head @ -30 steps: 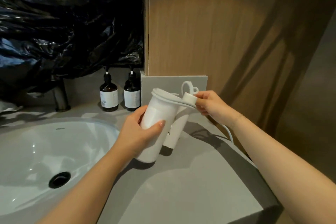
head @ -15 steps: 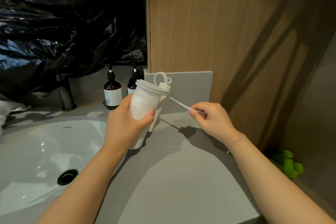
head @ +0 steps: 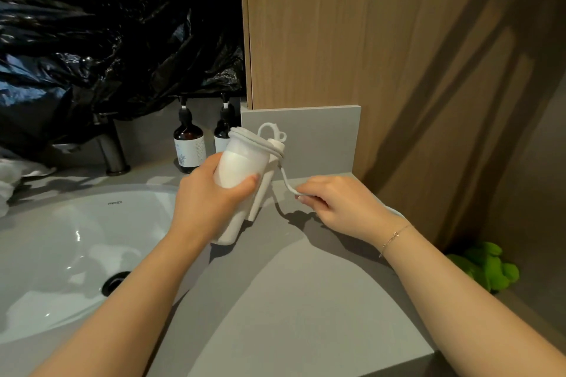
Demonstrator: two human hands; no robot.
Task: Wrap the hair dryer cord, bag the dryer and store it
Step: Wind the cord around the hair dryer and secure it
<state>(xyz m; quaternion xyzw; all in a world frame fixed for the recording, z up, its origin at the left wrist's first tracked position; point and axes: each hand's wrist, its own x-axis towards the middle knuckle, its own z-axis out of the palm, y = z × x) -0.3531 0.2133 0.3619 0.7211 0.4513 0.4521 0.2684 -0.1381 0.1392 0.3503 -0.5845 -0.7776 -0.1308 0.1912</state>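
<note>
Head view: white sink basin (head: 61, 242) at left, two amber pump bottles (head: 189, 147) behind. Left hand (head: 211, 202) wraps around white hair dryer (head: 239, 168) barrel, held over grey countertop (head: 291, 315). Cord (head: 286, 182) loops round the dryer, runs to right hand (head: 340, 205), fingers pinching it. Green plush toy (head: 487, 263) far right.

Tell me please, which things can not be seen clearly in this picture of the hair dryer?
- Head view: the plug end of the cord is hidden; the cord passes under the right hand and behind the wrist.
- The left hand covers the middle of the hair dryer body.
- Bottle labels: text too small.
- Sink: cut by the left edge.
</note>
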